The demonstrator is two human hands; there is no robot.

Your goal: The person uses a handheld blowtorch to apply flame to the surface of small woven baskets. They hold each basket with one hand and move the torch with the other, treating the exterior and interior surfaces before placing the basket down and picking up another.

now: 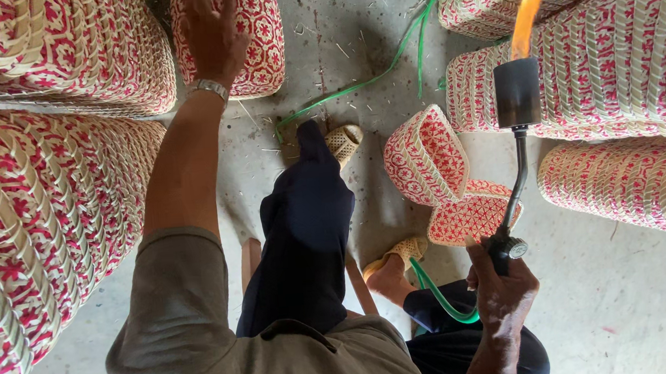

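Left hand (212,32) spread flat on red-white woven basket (246,35), not gripping. Right hand (503,288) clenched around lit gas torch (518,117), flame up, just right of open woven box (439,175).

Stacked along the left edge of the concrete floor (635,306): rounded woven boxes (44,233), cream with red patterning, lying on their sides. Above them, at the far left corner, a second stack (61,50) in the same colours. Just beside it, a single cushion-shaped box (259,50) under the flat-laid left hand (210,30). Mid-floor, an open box (426,156) tilted on edge, touching its red-latticed lid (466,220), just left of the gas torch (517,93) gripped in the right hand (508,292). Along the right edge, more matching stacks (616,62).
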